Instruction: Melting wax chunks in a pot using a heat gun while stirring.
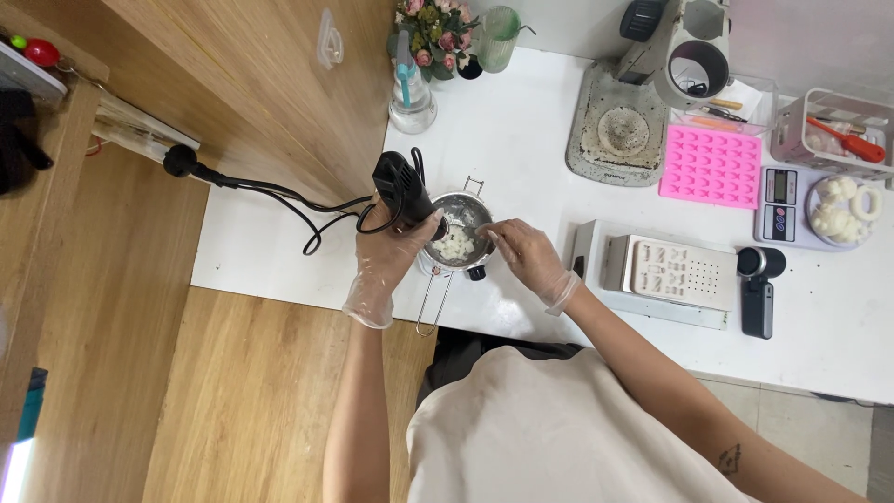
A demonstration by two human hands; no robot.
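Heat gun (402, 189), rigid and cord-tethered, sits clenched in left hand (389, 258); right hand (523, 253) pinches the light metal cup's (463, 229) rim, its wire handle free.

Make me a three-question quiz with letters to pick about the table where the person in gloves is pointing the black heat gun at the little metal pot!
1. Where is the pink mould?
A. right of the metal pot
B. on the floor
C. inside the pot

2. What colour is the heat gun?
A. red
B. black
C. yellow

3. What is in the metal pot?
A. nothing
B. white chunks
C. green leaves

Answers:
1 A, the mould lies further right on the white table.
2 B, the left hand holds a black gun with a black cord.
3 B, white chunks sit in the pot, by the right hand.
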